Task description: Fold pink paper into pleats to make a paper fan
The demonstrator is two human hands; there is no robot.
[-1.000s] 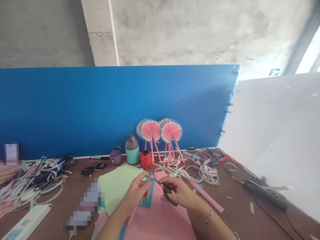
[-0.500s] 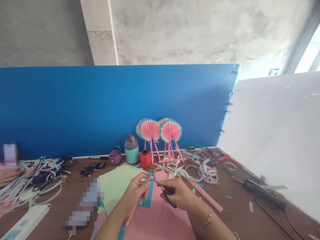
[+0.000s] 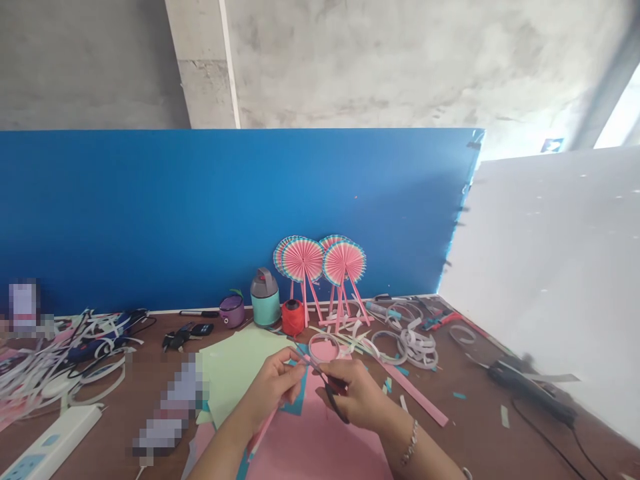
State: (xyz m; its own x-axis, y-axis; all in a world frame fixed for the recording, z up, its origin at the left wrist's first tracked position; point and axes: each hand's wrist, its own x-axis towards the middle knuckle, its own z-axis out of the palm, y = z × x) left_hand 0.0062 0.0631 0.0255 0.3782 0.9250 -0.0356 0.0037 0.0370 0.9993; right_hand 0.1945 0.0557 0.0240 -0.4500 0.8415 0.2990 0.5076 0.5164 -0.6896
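My left hand (image 3: pixel 277 385) is closed in a pinch on a narrow folded pink paper strip (image 3: pixel 262 437), whose lower part shows below the palm. My right hand (image 3: pixel 357 393) grips scissors (image 3: pixel 332 399) with dark handles, their blades pointing up and left at my left fingertips. Whether the blades touch the strip's end is too small to tell. Beneath both hands lies a pink paper sheet (image 3: pixel 325 450), with a blue paper piece (image 3: pixel 296 398) on it. Pale green sheets (image 3: pixel 235 367) lie to the left. A roll of clear tape (image 3: pixel 324 348) is just beyond the scissors.
Pink pleated paper wheels (image 3: pixel 303 259) on strip stands lean near the blue partition (image 3: pixel 200 213). A turquoise flask (image 3: pixel 265 308), red pot (image 3: pixel 293 319) and purple pot (image 3: pixel 231 312) stand beside them. Tape rolls (image 3: pixel 419 347) lie right; a power strip (image 3: pixel 53 440) and tangled strips (image 3: pixel 55 380) left.
The scissors have shifted slightly, and the pink tip at my left fingertips shows less. Another person's hand at the far left has mostly left the view.
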